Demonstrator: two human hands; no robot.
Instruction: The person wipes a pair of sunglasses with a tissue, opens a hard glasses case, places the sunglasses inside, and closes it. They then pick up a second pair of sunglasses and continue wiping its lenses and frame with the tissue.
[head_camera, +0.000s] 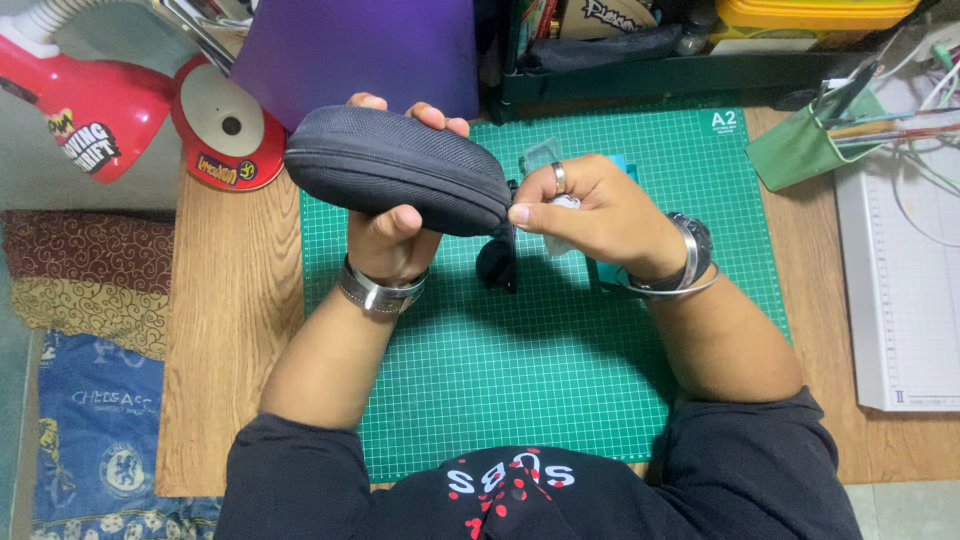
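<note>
While two hands (395, 235) grip: one case (400, 182).

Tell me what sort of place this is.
Probably a home hobby or craft desk: a green cutting mat covers the wooden desk, a red desk lamp stands at one corner, and a green pen holder lies nearby.

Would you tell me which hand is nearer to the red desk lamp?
Left. The left hand, gripping the dark case, is beside the red desk lamp; the right hand is farther away.
</note>
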